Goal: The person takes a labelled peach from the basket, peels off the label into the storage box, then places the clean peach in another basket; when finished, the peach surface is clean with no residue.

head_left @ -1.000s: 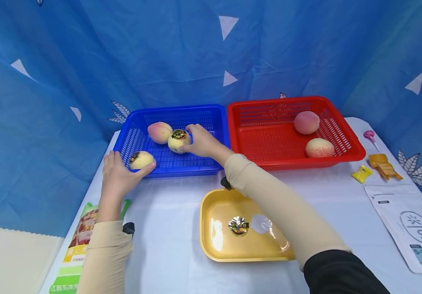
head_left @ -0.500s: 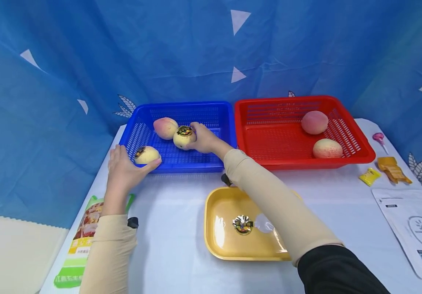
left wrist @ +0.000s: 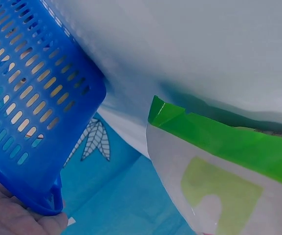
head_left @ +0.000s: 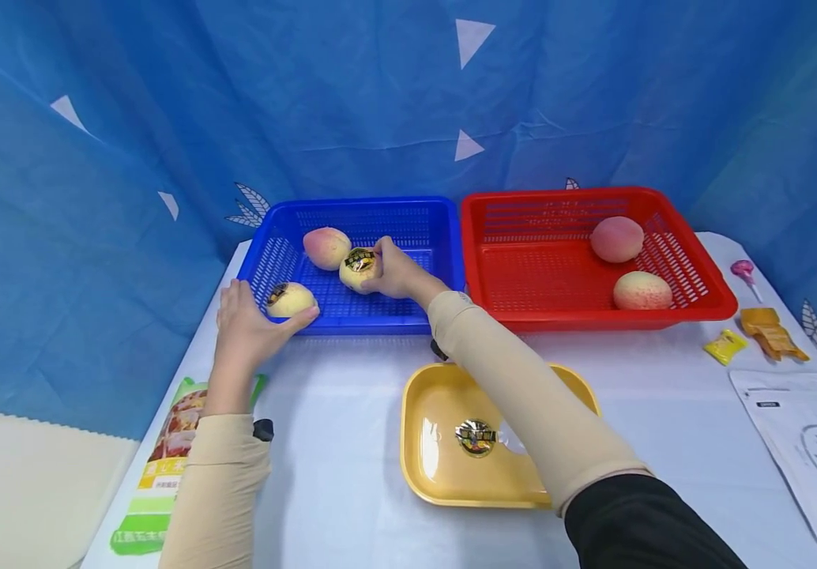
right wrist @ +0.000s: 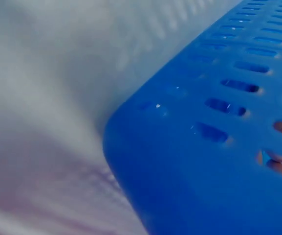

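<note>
A blue basket (head_left: 394, 307) holds three peaches. My left hand (head_left: 248, 325) grips its near left corner, with the thumb on the front rim beside a stickered peach (head_left: 290, 299). In the left wrist view my palm (left wrist: 13, 218) presses the outside of that basket corner (left wrist: 28, 98). My right hand (head_left: 393, 273) reaches into the basket with its fingers curled round a second stickered peach (head_left: 357, 267). A pinker peach (head_left: 326, 246) lies just behind it. The right wrist view shows the basket wall (right wrist: 204, 161) close up, with fingertips (right wrist: 277, 164) visible through the slots.
A red basket (head_left: 536, 278) with two peaches (head_left: 617, 239) (head_left: 641, 291) stands to the right. Nearer me is a yellow tray (head_left: 423, 470) holding a peeled sticker (head_left: 476, 437). A green packet (head_left: 160, 466) lies at the left edge, and a white pouch (head_left: 814, 450) and sweet wrappers (head_left: 724, 345) at the right.
The head view has drifted slightly. Both hands stay where they were, the left on the basket corner and the right on the stickered peach.
</note>
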Tool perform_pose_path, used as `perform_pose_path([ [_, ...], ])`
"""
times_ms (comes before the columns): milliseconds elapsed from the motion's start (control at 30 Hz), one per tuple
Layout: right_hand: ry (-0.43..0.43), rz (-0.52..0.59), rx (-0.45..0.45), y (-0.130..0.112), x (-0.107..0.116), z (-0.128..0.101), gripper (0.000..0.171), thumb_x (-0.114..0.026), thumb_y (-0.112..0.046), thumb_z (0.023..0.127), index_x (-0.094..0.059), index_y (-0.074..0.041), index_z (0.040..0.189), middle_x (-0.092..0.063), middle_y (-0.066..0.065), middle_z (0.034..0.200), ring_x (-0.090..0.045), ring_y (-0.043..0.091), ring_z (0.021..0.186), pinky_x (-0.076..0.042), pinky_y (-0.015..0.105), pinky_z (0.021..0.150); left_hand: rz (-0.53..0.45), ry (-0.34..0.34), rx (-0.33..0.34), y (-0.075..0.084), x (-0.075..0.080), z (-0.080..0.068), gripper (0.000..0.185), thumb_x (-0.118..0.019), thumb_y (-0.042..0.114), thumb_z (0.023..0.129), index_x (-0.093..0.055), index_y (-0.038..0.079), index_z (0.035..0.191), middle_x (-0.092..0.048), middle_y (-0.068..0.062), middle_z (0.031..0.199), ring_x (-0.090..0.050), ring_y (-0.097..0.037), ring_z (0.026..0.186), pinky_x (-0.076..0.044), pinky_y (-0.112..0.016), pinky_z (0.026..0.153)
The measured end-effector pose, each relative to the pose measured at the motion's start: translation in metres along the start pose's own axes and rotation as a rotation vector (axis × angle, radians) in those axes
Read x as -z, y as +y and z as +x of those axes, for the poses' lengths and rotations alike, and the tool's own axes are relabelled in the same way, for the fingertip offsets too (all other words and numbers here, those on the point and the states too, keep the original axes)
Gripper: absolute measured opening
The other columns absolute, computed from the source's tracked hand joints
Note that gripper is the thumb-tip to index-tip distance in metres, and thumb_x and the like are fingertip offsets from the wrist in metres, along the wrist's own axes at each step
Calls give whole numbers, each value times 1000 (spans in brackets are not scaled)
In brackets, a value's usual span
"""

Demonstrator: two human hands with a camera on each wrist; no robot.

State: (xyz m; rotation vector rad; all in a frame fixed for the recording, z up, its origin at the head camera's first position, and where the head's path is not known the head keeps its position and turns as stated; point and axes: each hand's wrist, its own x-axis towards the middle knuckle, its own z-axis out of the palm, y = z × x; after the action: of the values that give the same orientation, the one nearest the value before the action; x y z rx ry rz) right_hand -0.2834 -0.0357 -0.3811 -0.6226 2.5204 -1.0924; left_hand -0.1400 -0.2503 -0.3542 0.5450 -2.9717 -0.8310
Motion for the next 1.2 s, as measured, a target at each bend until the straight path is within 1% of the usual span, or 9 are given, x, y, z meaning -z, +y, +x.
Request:
perform_pose_path([
  [133, -24, -50, -1, -1, -1, 3, 88, -71, -33, 92, -19, -2, 155, -34, 20, 156, -38, 30, 144, -32, 39, 120, 6, 4, 0, 2, 0, 1, 138, -67, 78, 73, 10, -2, 156, 9, -25, 165, 10, -43, 153, -2, -64, 122],
  [233, -39, -118, -9, -2, -1, 4, 93, -72, -36, 90, -16, -1, 157, -29, 20, 159, -32, 30, 148, -28, 40, 123, 9, 5, 5, 3, 0, 1, 139, -66, 78, 73, 10, -1, 156, 10, -25, 165, 9, -43, 153, -2, -64, 122],
  [333, -44, -145, -13, -2, -2, 5, 91, -73, -36, 89, -20, -1, 155, -36, 19, 156, -37, 31, 145, -30, 40, 121, 10, 5, 6, 4, 0, 1, 139, -66, 79, 73, 10, -1, 156, 10, -25, 165, 9, -43, 153, -2, -63, 122],
  [433, -30, -128, -4, -2, -3, 6, 86, -74, -33, 89, -25, -1, 152, -44, 20, 149, -44, 31, 139, -35, 40, 118, 9, 5, 3, 4, 0, 1, 139, -66, 79, 73, 10, -1, 156, 9, -24, 165, 9, -43, 153, -2, -64, 122],
  [567, -13, -124, -1, -2, -5, 5, 79, -74, -33, 90, -31, 1, 147, -49, 20, 141, -49, 30, 132, -40, 40, 114, 3, 5, -4, 2, -1, 1, 138, -67, 78, 73, 9, -2, 156, 9, -25, 165, 9, -43, 153, -2, -64, 122],
  [700, -12, -88, -5, -2, -7, 5, 80, -76, -32, 87, -32, 0, 147, -50, 18, 142, -50, 29, 131, -40, 39, 113, -1, -1, -3, 0, -2, 1, 138, -67, 77, 74, 10, -3, 156, 9, -26, 164, 9, -44, 153, -2, -64, 122],
  [900, -33, -21, 36, -5, -11, 11, 87, -79, -24, 82, -29, 0, 149, -48, 18, 145, -49, 29, 133, -39, 39, 115, 8, 6, 6, -4, -5, -1, 138, -67, 77, 73, 9, -2, 156, 9, -26, 164, 7, -44, 153, -4, -65, 121],
  [1067, 4, -71, 37, -5, -14, 16, 90, -82, -25, 81, -30, -2, 151, -47, 16, 147, -48, 28, 134, -38, 38, 115, 1, 11, -4, -2, -4, 0, 137, -67, 77, 74, 9, -2, 156, 9, -25, 164, 8, -44, 153, -3, -65, 121],
  [1200, 30, -133, 79, -5, -14, 16, 88, -84, -28, 80, -36, -3, 149, -51, 14, 143, -50, 27, 131, -40, 38, 113, 4, 13, -11, -1, -2, -1, 136, -67, 75, 75, 9, -3, 156, 9, -26, 164, 9, -44, 153, -2, -64, 122],
])
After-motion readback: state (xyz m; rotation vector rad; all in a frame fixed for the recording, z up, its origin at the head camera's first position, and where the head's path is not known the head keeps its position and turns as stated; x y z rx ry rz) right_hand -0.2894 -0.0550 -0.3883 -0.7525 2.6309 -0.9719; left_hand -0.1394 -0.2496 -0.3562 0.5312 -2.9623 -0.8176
